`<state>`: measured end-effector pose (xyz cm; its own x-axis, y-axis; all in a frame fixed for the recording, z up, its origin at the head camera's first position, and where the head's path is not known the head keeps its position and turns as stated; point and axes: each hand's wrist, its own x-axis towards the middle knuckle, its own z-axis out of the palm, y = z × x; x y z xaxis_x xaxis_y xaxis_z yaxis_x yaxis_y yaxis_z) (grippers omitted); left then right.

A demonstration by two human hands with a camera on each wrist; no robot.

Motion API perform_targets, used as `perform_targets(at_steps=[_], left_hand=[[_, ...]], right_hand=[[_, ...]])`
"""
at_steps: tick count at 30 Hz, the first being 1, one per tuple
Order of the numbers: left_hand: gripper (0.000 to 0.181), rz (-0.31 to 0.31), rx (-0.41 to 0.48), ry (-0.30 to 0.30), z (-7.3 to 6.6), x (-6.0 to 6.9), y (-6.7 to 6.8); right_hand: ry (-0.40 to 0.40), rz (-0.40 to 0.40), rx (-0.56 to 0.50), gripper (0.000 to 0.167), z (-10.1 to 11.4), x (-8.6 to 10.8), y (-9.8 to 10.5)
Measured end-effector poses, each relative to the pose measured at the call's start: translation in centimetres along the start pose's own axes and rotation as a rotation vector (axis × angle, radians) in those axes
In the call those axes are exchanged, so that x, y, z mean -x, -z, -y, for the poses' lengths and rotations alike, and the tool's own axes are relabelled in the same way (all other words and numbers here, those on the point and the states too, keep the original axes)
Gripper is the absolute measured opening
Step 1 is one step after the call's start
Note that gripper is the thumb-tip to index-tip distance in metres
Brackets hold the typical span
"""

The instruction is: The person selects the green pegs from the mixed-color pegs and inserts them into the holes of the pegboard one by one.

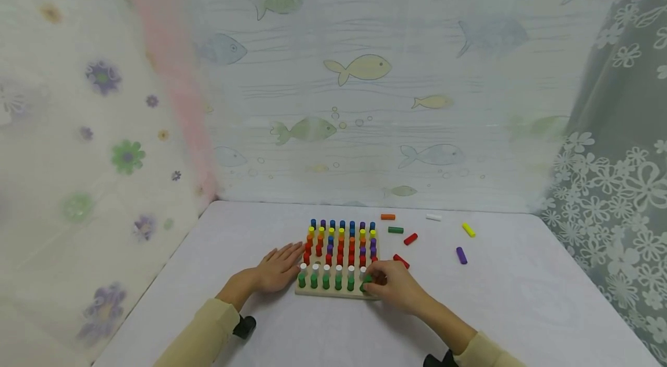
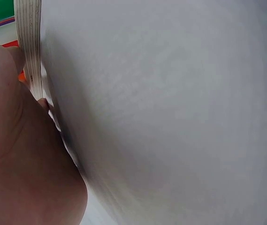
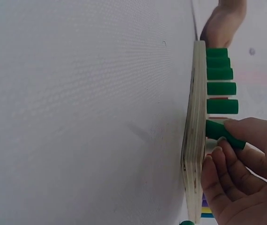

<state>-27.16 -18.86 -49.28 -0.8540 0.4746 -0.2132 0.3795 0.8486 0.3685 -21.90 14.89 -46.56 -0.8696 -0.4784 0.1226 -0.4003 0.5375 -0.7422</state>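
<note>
A wooden pegboard (image 1: 333, 293) on the table carries rows of coloured pegs: green in front, then white, red, orange, yellow and blue, with some purple mixed in. At the front row's right end my right hand (image 1: 398, 289) pinches a green peg (image 3: 225, 133) between thumb and fingers. That peg leans against the line of upright green pegs (image 3: 221, 106), its lower end at the board's face; how deep it sits I cannot tell. My left hand (image 1: 278, 268) lies with extended fingers along the board's left side, touching its edge (image 2: 28, 47) in the left wrist view.
Loose pegs lie right of the board: orange (image 1: 388, 217), green (image 1: 395, 230), white (image 1: 433, 217), yellow (image 1: 468, 230), purple (image 1: 461, 255) and two red ones, one (image 1: 410, 239) farther back and another (image 1: 401, 261) near my right hand. A fish-patterned curtain (image 1: 365, 124) hangs behind the white table.
</note>
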Motion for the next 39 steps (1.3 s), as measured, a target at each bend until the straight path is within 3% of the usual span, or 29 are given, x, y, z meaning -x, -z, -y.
perform_targets(at_steps=[26,33,39], left_hand=[[0.064,-0.029,0.002,0.046,-1.4,1.4,-1.2],[0.064,-0.032,0.008,0.05,-1.7,1.8,-1.4],[0.064,-0.034,0.008,0.056,-2.0,2.2,-1.7]], right_hand=[[-0.014,0.062,0.051,0.015,0.5,1.4,-0.3],[-0.012,0.09,0.022,0.017,0.7,2.2,0.6],[0.037,0.08,0.039,0.012,0.3,3.1,2.0]])
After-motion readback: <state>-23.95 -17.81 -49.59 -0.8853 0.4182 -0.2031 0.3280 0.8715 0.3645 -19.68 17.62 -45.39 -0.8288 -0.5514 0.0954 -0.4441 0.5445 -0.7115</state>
